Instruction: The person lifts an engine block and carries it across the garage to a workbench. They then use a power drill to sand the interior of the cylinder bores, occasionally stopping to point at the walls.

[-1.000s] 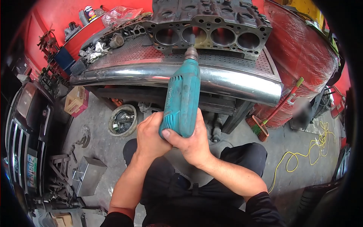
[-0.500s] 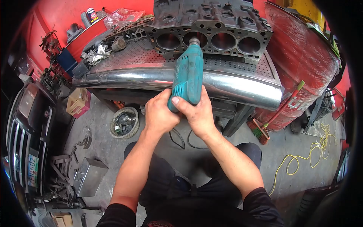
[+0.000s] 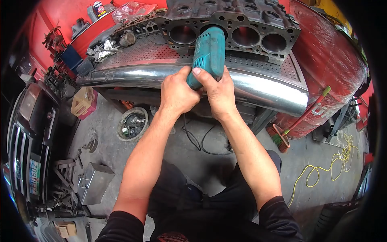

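Observation:
Both of my hands grip a teal electric drill (image 3: 210,50). My left hand (image 3: 176,92) is closed around the handle end on the left side. My right hand (image 3: 219,92) wraps the rear right side, its thumb lying across the handle. The drill points away from me at an engine block (image 3: 258,24) with a row of large round cylinder bores. Its front end reaches into the second bore from the left, so the chuck and whatever it carries are hidden. A dark cord (image 3: 192,139) hangs below my hands.
The block rests on a perforated metal bench with a rounded shiny edge (image 3: 266,90). Beneath it stands a basket (image 3: 131,139) of parts. A broom (image 3: 282,137) leans at right near a yellow cord (image 3: 310,171). A black vehicle (image 3: 30,133) is at left, near a metal box (image 3: 96,183).
The drill and both hands have moved forward and slightly right in view. The chuck, visible before at the bore's mouth, is now hidden inside the second bore.

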The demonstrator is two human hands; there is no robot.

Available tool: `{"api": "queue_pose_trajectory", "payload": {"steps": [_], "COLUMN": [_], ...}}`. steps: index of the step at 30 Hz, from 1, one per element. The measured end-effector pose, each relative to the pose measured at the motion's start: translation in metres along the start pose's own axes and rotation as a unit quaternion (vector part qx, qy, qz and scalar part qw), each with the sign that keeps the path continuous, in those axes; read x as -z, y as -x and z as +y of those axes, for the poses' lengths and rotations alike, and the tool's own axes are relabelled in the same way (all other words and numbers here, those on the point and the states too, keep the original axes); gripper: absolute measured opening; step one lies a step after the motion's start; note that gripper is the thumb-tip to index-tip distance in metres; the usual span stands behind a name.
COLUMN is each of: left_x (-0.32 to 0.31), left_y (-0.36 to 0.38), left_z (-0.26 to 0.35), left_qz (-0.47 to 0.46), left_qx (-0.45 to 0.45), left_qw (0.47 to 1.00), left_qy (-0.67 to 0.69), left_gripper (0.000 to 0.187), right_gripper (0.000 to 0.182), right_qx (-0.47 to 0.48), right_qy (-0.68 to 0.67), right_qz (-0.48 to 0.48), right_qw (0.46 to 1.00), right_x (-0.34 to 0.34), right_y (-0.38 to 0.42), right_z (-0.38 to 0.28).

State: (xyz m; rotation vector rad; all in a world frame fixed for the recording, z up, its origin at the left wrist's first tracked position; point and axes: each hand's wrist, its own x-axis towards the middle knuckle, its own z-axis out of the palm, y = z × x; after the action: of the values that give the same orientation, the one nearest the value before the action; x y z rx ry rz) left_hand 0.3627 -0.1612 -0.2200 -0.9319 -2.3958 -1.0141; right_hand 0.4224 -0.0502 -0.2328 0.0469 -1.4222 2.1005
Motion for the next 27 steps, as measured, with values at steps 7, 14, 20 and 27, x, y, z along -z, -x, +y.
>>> {"api": "queue_pose_trajectory", "payload": {"steps": [7,14,20,27], "left_x": [0.003,0.02,0.052,0.071], "left_y": [0.008,0.068,0.118,0.146], "left_z": [-0.001,-0.002,0.003,0.012], "left_qz": [0.002,0.027,0.013,0.009], "left_qx": [-0.014,-0.056,-0.098,-0.105], "left_qw": [1.0,0.997,0.995,0.994], "left_qy": [-0.004,0.04,0.015,0.016], "left_gripper": [0.037,0.026,0.032,0.041], "right_gripper": [0.058,0.071,0.078,0.069], "right_qx": [0.001,-0.012,-0.05,-0.039], "right_qy": [0.015,0.032,0.035,0.027], "right_qz": [-0.007,-0.026,-0.038,-0.048], "right_qw": [1.0,0.999,0.997,0.998], "right_x": [-0.001,-0.007,-0.024,-0.033], "right_y": [0.008,0.069,0.129,0.163], "right_z": [-0.005,-0.003,-0.01,-0.014]}}
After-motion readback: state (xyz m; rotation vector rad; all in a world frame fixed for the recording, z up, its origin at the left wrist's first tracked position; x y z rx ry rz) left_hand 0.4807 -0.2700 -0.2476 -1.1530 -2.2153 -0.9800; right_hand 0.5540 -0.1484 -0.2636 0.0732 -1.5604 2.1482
